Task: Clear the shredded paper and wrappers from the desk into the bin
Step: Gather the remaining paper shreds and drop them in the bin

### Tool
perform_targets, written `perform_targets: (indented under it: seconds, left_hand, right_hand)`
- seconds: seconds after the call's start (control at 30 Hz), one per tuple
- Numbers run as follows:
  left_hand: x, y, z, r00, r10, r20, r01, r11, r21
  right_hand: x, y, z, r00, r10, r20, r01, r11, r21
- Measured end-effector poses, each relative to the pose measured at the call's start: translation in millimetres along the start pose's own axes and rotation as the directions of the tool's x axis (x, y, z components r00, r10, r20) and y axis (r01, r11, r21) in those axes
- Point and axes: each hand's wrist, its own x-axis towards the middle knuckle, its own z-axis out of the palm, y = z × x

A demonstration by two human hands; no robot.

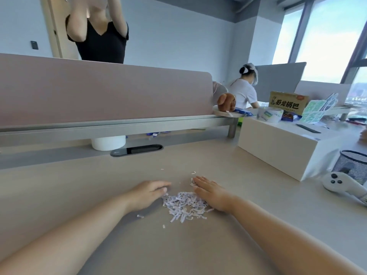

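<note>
The desk (228, 175) carries everything here; no bin is in view. Your left hand (148, 193) and right hand (210, 192) lie flat on it, fingers spread and holding nothing, set either side of the shredded paper (183, 205), likely to rake it together for one scoop. Stray shreds (193, 172) lie just beyond your fingertips, apart from the heap.

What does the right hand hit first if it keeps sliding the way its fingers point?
The right hand lies flat on the desk, fingers pointing forward and slightly left. First in line is a small clump of shredded paper at the fingertips, then one stray scrap. Beyond that the desk looks bare, though depth is uncertain.
</note>
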Motion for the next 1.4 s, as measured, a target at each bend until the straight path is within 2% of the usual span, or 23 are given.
perform_targets:
  seconds: [0.17,0.23,0.27,0.3,0.37,0.4,0.5,0.57,0.63,0.77,1.0,1.17,1.27,1.33,1.37,1.4]
  left_hand:
    - [-37,6,-3,0.997,-0.043,-0.058,0.027,0.965,-0.260]
    - [-54,3,-7,0.995,-0.042,-0.092,0.021,0.977,-0.214]
    - [-62,0,-10,0.992,-0.041,-0.118,0.027,0.992,-0.122]
    - [-70,-4,-13,0.992,-0.055,-0.117,0.054,0.998,-0.017]
    - [-80,-11,-16,0.991,-0.123,-0.047,0.129,0.979,0.159]
    - [-82,-14,-15,0.986,-0.165,-0.006,0.162,0.960,0.230]
    - [-76,-18,-4,0.977,-0.203,0.059,0.165,0.905,0.392]
    - [-65,-17,3,0.980,-0.190,0.064,0.148,0.901,0.408]
    - [-52,-15,3,0.981,-0.189,0.050,0.158,0.915,0.371]
    - [-12,-15,-5,0.981,-0.193,-0.001,0.190,0.962,0.194]
    - [59,-12,-9,0.989,-0.149,0.004,0.146,0.972,0.185]
    - [55,-7,-5,0.994,-0.094,0.050,0.086,0.987,0.133]
    - [31,-1,3,0.998,-0.017,0.068,0.015,1.000,0.025]
    - [8,3,4,0.998,-0.002,0.070,0.007,0.997,-0.080]
    - [-3,4,3,0.999,-0.004,0.046,0.010,0.992,-0.127]
    - [-14,4,1,1.000,-0.010,0.000,0.010,0.985,-0.171]
  right_hand:
    - [2,-14,11,0.983,-0.171,0.063,0.147,0.948,0.281]
    - [-8,-12,6,0.984,-0.169,0.057,0.129,0.895,0.427]
    - [-12,-9,2,0.989,-0.147,0.016,0.123,0.877,0.465]
    - [-16,-4,-2,0.992,-0.111,-0.053,0.123,0.887,0.445]
    - [-17,7,-6,0.980,-0.037,-0.198,0.095,0.952,0.291]
    - [-15,12,-7,0.974,-0.006,-0.225,0.060,0.971,0.230]
    - [-1,14,-3,0.990,0.058,-0.128,-0.048,0.996,0.077]
    - [12,12,-1,0.996,0.062,-0.061,-0.065,0.997,-0.041]
    - [25,10,-3,0.997,0.066,-0.039,-0.068,0.996,-0.054]
    - [53,8,-10,0.999,0.022,0.030,-0.022,1.000,0.000]
    - [40,7,-6,0.968,-0.225,0.116,0.184,0.941,0.283]
    - [4,9,-9,0.946,-0.271,0.180,0.143,0.842,0.520]
    - [-6,6,-14,0.952,-0.267,0.147,0.087,0.701,0.707]
    - [-13,3,-18,0.972,-0.229,0.061,0.095,0.612,0.785]
    - [-15,3,-18,0.986,-0.164,-0.019,0.116,0.606,0.787]
    - [-18,4,-19,0.990,-0.078,-0.114,0.137,0.651,0.746]
